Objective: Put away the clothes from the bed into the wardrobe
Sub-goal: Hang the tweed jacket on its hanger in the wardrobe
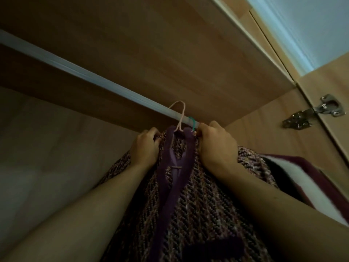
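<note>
Your left hand [145, 146] and right hand [217, 144] curl closed on the shoulders of the chunky purple-flecked knit cardigan [198, 208]; between your fingers, its thin pink wire hanger hook [179, 114] loops over the smooth pale wardrobe rail [94, 78].

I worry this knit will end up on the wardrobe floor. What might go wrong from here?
The pink hanger hook looks only loosely over the rail, so it may slip off if let go early. The left hand and right hand both grip the purple knit at the shoulders; tugging could drag it off the hanger. A green hook sits right beside, so the hooks could tangle.
</note>
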The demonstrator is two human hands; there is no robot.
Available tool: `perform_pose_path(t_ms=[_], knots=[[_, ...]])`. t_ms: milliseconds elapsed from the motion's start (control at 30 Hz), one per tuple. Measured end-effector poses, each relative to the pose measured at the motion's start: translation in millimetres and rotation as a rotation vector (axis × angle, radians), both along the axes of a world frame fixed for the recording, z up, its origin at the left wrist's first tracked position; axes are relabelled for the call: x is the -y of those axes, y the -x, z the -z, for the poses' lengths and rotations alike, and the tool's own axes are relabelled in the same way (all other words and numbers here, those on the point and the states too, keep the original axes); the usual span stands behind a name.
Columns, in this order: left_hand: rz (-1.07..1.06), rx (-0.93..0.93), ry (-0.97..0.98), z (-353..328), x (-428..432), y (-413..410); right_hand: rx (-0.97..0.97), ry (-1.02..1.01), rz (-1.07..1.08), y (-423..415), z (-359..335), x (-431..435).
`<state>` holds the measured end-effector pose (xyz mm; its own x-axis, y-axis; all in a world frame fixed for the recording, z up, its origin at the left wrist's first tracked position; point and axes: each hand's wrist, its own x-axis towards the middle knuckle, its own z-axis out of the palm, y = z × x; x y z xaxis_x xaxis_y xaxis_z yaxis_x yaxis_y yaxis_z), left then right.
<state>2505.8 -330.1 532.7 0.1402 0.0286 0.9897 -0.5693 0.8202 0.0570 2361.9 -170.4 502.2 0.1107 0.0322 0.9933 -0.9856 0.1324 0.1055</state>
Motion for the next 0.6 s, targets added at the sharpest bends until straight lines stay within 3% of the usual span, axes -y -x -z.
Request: perform_pose_path(t_ms=[300, 367, 467, 600], knots=[[0.093, 0.06, 0.028, 74, 28, -19, -0.13, 0.06, 0.088, -1, 29, 11], [0.014, 0.123, -0.015, 98, 37, -27, -0.133, -0.002, 0.216, 0, 44, 8], [-0.147, 0.214, -0.289, 137, 51, -31, -0.092, -0.134, 0.404, 5, 78, 13], [-0.128, 0.267, -0.279, 175, 58, -29, -0.044, -0.279, 0.483, 3, 114, 15]])
